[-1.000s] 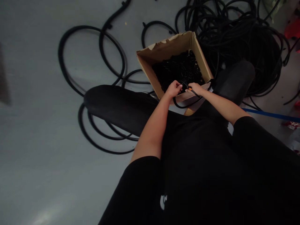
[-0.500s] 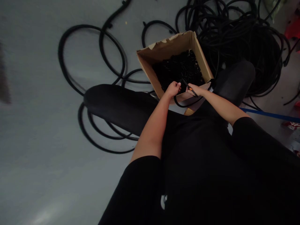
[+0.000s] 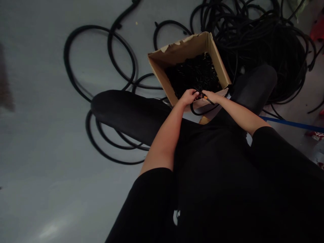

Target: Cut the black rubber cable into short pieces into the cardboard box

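Observation:
Both my hands are over the near edge of an open cardboard box (image 3: 162,76), which holds a heap of short black pieces (image 3: 193,72). My left hand (image 3: 189,97) is closed, gripping the end of a thin black hose (image 3: 196,113) that loops down over the box's near side. Closed around a hand tool (image 3: 206,97) with black and orange handles, apparently cutters, is my right hand (image 3: 212,97). The tool points toward my left fingers; its jaws are too dark to make out. Only a small gap separates the two hands.
A large tangled pile of black hose (image 3: 263,44) lies right of the box. Looser hose loops (image 3: 66,57) spread over the grey floor on the left, passing under my leg (image 3: 126,111). A blue strap (image 3: 293,124) runs off to the right.
My left hand has shifted slightly right and turned, bringing its fingers closer to the tool. My right hand has tilted a little, and the hose loop has moved slightly right.

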Tool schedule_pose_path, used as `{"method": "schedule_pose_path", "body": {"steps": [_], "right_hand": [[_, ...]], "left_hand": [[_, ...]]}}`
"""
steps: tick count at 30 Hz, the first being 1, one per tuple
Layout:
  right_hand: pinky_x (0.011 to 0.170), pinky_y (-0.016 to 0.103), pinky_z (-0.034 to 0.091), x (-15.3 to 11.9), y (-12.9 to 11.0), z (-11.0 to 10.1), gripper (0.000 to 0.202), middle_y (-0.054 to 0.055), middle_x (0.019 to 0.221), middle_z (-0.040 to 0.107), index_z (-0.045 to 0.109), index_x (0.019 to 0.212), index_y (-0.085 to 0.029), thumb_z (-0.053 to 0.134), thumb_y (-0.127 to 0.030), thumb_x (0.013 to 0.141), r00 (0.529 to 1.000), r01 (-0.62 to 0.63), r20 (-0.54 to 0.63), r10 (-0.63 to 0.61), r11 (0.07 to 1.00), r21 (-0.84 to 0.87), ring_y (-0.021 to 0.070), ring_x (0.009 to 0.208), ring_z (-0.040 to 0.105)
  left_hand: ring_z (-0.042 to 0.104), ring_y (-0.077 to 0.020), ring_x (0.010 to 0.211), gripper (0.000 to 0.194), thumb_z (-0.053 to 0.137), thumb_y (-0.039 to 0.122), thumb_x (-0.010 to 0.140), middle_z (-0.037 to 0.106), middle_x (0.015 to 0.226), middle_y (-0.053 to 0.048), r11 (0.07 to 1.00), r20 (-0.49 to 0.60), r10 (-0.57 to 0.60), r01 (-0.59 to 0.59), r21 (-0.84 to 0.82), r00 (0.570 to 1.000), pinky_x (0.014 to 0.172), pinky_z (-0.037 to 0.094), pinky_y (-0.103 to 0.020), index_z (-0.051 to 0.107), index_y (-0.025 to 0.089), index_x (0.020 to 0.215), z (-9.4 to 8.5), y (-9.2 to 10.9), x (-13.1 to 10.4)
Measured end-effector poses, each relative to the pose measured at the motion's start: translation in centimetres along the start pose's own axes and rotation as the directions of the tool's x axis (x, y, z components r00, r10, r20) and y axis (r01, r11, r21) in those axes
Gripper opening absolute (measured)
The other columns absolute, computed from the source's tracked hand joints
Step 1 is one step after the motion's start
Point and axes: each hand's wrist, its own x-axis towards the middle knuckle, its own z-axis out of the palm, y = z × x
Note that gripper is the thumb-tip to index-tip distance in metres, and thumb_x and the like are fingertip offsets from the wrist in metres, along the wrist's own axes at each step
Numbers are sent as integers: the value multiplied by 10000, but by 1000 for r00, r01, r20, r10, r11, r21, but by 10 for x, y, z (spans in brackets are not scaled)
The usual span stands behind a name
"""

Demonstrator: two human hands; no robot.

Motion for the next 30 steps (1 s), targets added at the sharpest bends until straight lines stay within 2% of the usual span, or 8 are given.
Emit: {"method": "schedule_pose_path", "body": {"steps": [6, 10, 13, 17, 20, 24, 27, 30], "right_hand": [[936, 273, 511, -8, -12, -6, 176, 91, 1197, 883, 760, 1136, -190, 716, -260, 981, 999, -21, -34, 22, 1000, 21, 230, 1057, 753], [852, 276, 470, -9, -18, -12, 87, 49, 1048, 849, 767, 1036, -198, 727, -257, 987, 987, -84, -137, 87, 996, 30, 228, 994, 751], [835, 282, 465, -8, -19, -14, 72, 55, 1016, 836, 777, 1025, -187, 740, -248, 1013, 979, -98, -174, 105, 994, 46, 225, 962, 753], [801, 282, 498, -13, -20, -16, 144, 32, 868, 782, 792, 1095, -176, 764, -317, 1108, 984, -141, -103, 147, 988, 61, 212, 803, 747], [789, 270, 515, -19, -21, -16, 164, 4, 771, 737, 788, 1138, -172, 740, -326, 1169, 985, -164, -35, 166, 985, 49, 194, 719, 735], [781, 271, 535, -24, -25, -17, 229, 10, 767, 749, 783, 1136, -172, 776, -398, 1171, 986, -165, -13, 166, 985, 52, 205, 731, 755], [774, 283, 552, -24, -28, -17, 288, 24, 789, 752, 781, 1157, -156, 817, -442, 1139, 985, -173, -7, 174, 984, 49, 220, 760, 758], [799, 293, 569, -24, -32, -16, 259, 28, 797, 756, 776, 1149, -145, 825, -398, 1121, 978, -206, -1, 207, 977, 54, 212, 768, 742]], "left_hand": [[698, -213, 804, 205, 709, 208, 1124, 768, 886, -74, 999, -46, -14, 12, -37, 999, 896, 646, -367, 699, 201, 920, 1, 6, -5], [736, -218, 846, 52, 728, 211, 1144, 768, 934, -61, 993, -110, -17, 4, -119, 994, 937, 654, -384, 689, 192, 1116, 0, 9, -7], [738, -203, 823, 125, 754, 224, 1153, 746, 943, -33, 989, -147, -67, 47, -139, 987, 930, 638, -369, 642, 210, 1207, 1, 11, -6], [694, -188, 771, 90, 680, 209, 1167, 733, 921, -29, 991, -177, -114, 101, -85, 977, 892, 612, -351, 602, 233, 1128, 3, 9, -4], [679, -210, 793, 117, 695, 222, 1124, 728, 904, -34, 998, -148, -69, 69, -9, 987, 892, 598, -363, 602, 242, 1055, 0, 6, -5], [669, -242, 868, 103, 724, 230, 1042, 714, 892, -36, 994, -78, 72, -65, 87, 994, 929, 561, -379, 634, 244, 994, -3, 1, -6], [651, -241, 867, 119, 747, 250, 985, 684, 855, -14, 989, -29, 118, -115, 93, 993, 900, 531, -363, 630, 259, 965, -2, -1, -6], [638, -237, 845, 145, 765, 272, 947, 666, 833, -5, 989, 14, 127, -128, 69, 992, 878, 523, -357, 619, 268, 943, 1, -2, -5]]}}
